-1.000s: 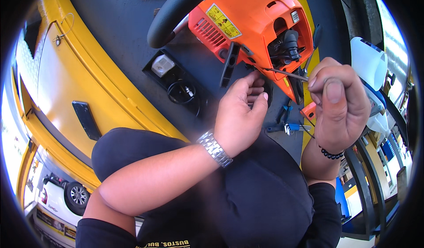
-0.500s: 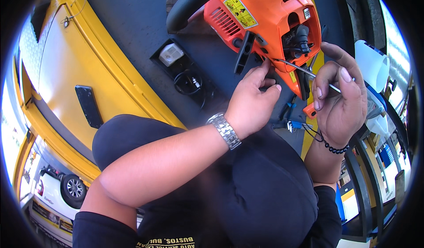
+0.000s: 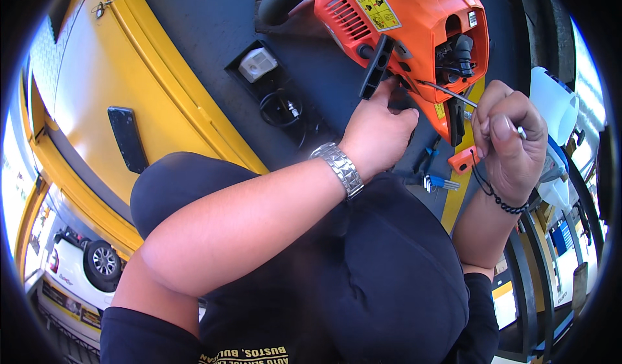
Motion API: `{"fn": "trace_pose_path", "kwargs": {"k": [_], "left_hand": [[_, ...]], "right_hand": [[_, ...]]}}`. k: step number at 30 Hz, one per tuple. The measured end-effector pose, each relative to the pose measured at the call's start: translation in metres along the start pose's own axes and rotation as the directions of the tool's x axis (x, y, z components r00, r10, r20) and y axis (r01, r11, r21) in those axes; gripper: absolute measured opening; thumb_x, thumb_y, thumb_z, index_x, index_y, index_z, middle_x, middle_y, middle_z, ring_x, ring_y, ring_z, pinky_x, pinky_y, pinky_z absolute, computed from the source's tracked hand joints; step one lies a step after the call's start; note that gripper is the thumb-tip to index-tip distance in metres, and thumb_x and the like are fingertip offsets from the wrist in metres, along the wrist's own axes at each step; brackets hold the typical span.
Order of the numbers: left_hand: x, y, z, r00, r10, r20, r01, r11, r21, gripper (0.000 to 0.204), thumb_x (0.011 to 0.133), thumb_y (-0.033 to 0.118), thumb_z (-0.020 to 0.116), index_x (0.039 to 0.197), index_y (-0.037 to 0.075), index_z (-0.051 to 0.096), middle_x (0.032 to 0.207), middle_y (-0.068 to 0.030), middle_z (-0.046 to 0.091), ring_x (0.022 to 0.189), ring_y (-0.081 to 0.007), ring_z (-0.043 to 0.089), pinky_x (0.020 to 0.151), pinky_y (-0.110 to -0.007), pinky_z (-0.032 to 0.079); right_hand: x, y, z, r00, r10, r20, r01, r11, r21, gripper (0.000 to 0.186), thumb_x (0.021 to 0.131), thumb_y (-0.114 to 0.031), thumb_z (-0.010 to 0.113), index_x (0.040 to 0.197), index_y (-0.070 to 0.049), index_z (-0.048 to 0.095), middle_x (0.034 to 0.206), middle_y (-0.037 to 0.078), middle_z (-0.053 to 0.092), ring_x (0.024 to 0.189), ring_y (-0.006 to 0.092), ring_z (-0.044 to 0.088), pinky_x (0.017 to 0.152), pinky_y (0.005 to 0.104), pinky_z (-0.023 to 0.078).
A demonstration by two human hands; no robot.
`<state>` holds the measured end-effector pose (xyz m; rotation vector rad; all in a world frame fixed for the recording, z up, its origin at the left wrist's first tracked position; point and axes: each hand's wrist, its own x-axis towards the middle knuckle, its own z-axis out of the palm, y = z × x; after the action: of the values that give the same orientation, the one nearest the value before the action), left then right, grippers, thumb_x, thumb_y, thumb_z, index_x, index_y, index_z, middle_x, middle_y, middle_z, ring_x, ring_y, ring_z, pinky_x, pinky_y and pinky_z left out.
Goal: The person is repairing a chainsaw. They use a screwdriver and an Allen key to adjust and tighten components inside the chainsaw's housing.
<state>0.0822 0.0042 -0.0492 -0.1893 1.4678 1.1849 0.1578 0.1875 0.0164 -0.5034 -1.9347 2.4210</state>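
Note:
An orange chainsaw [image 3: 414,14] with a black handle bar stands at the top of the view, its side opening showing dark parts inside. My left hand [image 3: 379,130] is against its lower left side, below the black starter grip [image 3: 377,69]. Its fingers are bent and the fingertips hidden, so what they hold does not show. My right hand [image 3: 512,134] is closed around a thin metal rod-like tool [image 3: 450,93]. The far end of this tool meets the orange housing just below the opening. Its other end sticks out past my fingers.
A set of hex keys [image 3: 440,182], pliers [image 3: 426,159] and an orange piece [image 3: 462,161] lie below the saw. Left of it is a black tray [image 3: 278,98] with a pale square part. A phone [image 3: 127,138] rests on the yellow surface [image 3: 84,124]; white containers [image 3: 552,105] stand at right.
My right hand's raised index finger has curled in, and its grip on the rod-like tool is tighter. My left hand stays at the saw. The whole view has shifted slightly.

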Motion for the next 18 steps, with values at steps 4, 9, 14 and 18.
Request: {"fn": "trace_pose_path", "kwargs": {"k": [4,9,14,18], "left_hand": [[-0.004,0.0,0.002,0.99,-0.131,0.061,0.124,0.987,0.098,0.058,0.089,0.017,0.062,0.141,-0.006,0.051,0.1,-0.0183,0.074,0.087,-0.0287,0.072,0.079,-0.035,0.056],[-0.016,-0.022,0.008,0.924,-0.201,0.325,0.041,0.898,0.439,0.05,0.094,0.027,0.067,0.132,-0.005,0.061,0.109,-0.0163,0.074,0.096,-0.0244,0.072,0.086,-0.035,0.055],[-0.029,-0.025,0.01,0.89,-0.219,0.399,-0.085,0.782,0.617,0.043,0.094,0.028,0.064,0.124,-0.002,0.066,0.11,-0.0199,0.073,0.105,-0.0334,0.07,0.093,-0.04,0.053],[-0.035,-0.033,0.011,0.893,-0.219,0.394,-0.158,0.666,0.729,0.036,0.093,0.025,0.058,0.115,0.0,0.07,0.107,-0.0206,0.072,0.106,-0.0365,0.068,0.096,-0.045,0.052]], "right_hand": [[0.002,-0.006,0.027,0.987,0.021,-0.159,-0.043,0.99,-0.133,0.044,0.103,-0.03,0.052,0.077,0.005,0.062,0.076,0.014,0.059,0.055,0.0082,0.046,0.052,0.0218,0.033],[0.003,-0.001,0.02,0.991,0.038,-0.126,-0.028,0.996,0.08,0.056,0.103,-0.036,0.038,0.098,0.012,0.067,0.074,0.012,0.054,0.06,0.0141,0.047,0.056,0.026,0.039],[0.003,0.002,0.01,0.995,0.093,-0.032,-0.072,0.912,0.404,0.069,0.101,-0.046,0.038,0.122,0.016,0.06,0.096,0.016,0.054,0.073,0.0196,0.054,0.067,0.0298,0.046],[0.0,0.012,-0.007,0.988,-0.024,0.15,-0.013,0.97,0.243,0.067,0.098,-0.046,0.054,0.128,0.014,0.058,0.109,0.018,0.052,0.078,0.0204,0.056,0.07,0.0306,0.047]]}}
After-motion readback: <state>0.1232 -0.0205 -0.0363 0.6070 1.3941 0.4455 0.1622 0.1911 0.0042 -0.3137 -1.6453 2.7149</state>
